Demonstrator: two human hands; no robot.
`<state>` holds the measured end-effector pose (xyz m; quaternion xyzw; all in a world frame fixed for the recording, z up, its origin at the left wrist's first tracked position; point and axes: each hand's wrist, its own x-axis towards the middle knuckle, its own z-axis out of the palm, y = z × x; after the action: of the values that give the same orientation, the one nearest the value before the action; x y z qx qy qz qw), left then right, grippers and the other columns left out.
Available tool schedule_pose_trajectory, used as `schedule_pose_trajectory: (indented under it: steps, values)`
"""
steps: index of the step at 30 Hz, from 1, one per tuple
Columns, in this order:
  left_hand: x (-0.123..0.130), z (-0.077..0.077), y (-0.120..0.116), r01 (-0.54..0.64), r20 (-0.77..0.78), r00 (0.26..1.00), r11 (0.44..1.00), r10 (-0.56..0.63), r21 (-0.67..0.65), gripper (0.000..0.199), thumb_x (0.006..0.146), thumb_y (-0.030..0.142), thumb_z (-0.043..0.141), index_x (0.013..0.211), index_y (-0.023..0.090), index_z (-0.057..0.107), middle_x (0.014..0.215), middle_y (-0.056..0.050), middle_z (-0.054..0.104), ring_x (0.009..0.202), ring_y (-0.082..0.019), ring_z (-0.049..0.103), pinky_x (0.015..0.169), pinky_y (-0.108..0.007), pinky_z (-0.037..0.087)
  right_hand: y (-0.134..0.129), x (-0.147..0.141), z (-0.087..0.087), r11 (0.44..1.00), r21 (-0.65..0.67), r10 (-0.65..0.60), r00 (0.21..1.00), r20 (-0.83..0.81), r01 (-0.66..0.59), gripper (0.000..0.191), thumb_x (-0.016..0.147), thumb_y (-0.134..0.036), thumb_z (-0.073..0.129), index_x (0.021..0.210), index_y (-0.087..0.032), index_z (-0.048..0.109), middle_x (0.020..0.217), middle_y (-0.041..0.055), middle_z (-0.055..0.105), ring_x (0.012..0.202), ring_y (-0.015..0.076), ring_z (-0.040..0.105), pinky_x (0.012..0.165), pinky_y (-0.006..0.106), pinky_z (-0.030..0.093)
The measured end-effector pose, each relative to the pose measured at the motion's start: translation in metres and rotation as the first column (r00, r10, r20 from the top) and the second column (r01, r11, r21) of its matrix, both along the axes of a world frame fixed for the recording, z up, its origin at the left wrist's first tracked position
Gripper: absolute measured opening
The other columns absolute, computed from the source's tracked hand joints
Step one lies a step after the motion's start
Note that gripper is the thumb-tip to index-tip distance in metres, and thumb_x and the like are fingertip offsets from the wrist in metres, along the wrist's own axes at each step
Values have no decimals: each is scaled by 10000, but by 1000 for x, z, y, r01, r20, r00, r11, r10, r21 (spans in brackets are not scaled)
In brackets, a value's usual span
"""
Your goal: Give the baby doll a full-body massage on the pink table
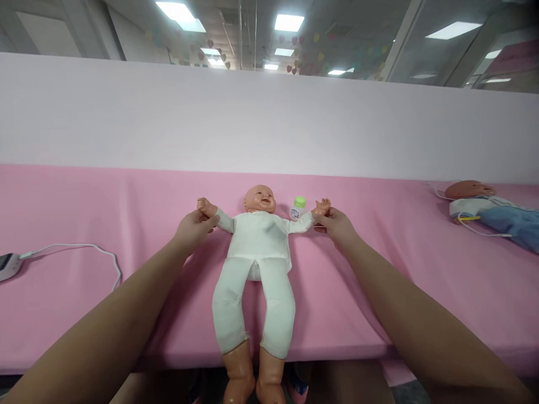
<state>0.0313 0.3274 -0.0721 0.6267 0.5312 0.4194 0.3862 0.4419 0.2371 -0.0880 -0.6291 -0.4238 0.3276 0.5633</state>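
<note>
A baby doll point(261, 241) with a white cloth body and hard plastic head, hands and feet lies face up, its arms spread and its feet past the pink surface's front edge. My left hand point(195, 229) is closed round the doll's wrist on the left side of the view. On the other side, my right hand point(338, 225) pinches the doll's other wrist, just below its spread plastic fingers. A small clear bottle with a green cap point(299, 202) stands behind that doll arm, near the head.
The pink sheet point(160, 191) covers a long surface against a white wall point(269, 123). A second doll in blue clothing point(492, 216) lies at the far right with thin tubing. At the left edge sits a white device point(9, 266) with a white cable point(84, 245).
</note>
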Motion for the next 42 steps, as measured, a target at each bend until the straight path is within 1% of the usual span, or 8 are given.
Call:
schedule_pose_trajectory:
  steps: [3, 8, 13, 18, 27, 35, 39, 42]
  values:
    - [-9, -8, 14, -48, 153, 986, 991, 67, -125, 411, 782, 468, 807, 1035, 154, 724, 997, -132, 772, 968, -311, 756, 834, -409, 612, 2, 1, 0, 993, -113, -50, 990, -130, 35, 234, 828, -285, 776, 1030, -200, 696, 1035, 91, 769, 841, 203, 741, 713, 303, 652]
    - [-12, -14, 21, -104, 128, 984, 982, 125, -154, 414, 795, 468, 798, 1041, 146, 711, 987, -139, 769, 942, -302, 761, 835, -408, 619, -1, -2, 3, 972, -232, -65, 993, -95, 42, 209, 829, -319, 792, 969, -183, 716, 914, 92, 758, 735, 180, 707, 636, 278, 625]
    - [-5, -6, 7, -89, -32, 996, 996, 89, -4, 373, 823, 489, 745, 1035, 184, 711, 1001, -109, 766, 937, -315, 749, 775, -406, 601, -2, -3, 2, 991, -130, -49, 998, -35, 44, 237, 833, -336, 777, 1007, -192, 704, 1016, 104, 761, 831, 215, 737, 711, 321, 644]
    - [9, 15, -20, -52, -245, 966, 991, 82, 124, 299, 835, 506, 701, 976, 241, 709, 918, -40, 770, 922, -305, 741, 788, -392, 561, -10, -16, 6, 999, 37, -4, 966, 258, -6, 313, 818, -391, 782, 1063, -221, 688, 1077, 75, 759, 938, 250, 736, 801, 380, 637]
    - [28, 14, -37, 197, -410, 910, 930, -57, 309, 265, 828, 371, 690, 1078, 315, 756, 1116, 3, 784, 1029, -258, 720, 903, -360, 561, -27, -52, 17, 898, 123, 237, 700, 673, -423, 245, 858, -347, 756, 1093, -282, 738, 1074, 13, 772, 933, 229, 720, 825, 371, 596]
    - [32, 4, -36, 432, -617, 777, 818, -124, 380, 376, 858, 376, 652, 1203, 293, 775, 1322, -60, 709, 1195, -305, 673, 1023, -431, 540, -28, -67, 16, 818, 78, 212, 424, 880, -570, 210, 899, -249, 727, 1108, -264, 739, 1117, 39, 772, 1077, 276, 672, 987, 459, 501]
    - [32, 4, -37, 424, -610, 783, 825, -125, 374, 387, 870, 378, 642, 1231, 302, 759, 1334, -63, 700, 1216, -308, 662, 1051, -429, 525, -30, -72, 15, 838, 72, 221, 457, 861, -541, 180, 897, -263, 724, 1076, -263, 741, 1080, 43, 770, 1054, 276, 673, 959, 455, 510]
    - [32, 5, -37, 405, -574, 806, 843, -146, 355, 377, 877, 423, 662, 1222, 303, 754, 1316, -69, 710, 1201, -318, 662, 1047, -425, 520, -29, -71, 13, 880, 77, 251, 595, 763, -469, 199, 870, -310, 748, 1067, -280, 745, 1057, 33, 769, 964, 255, 682, 862, 416, 545]
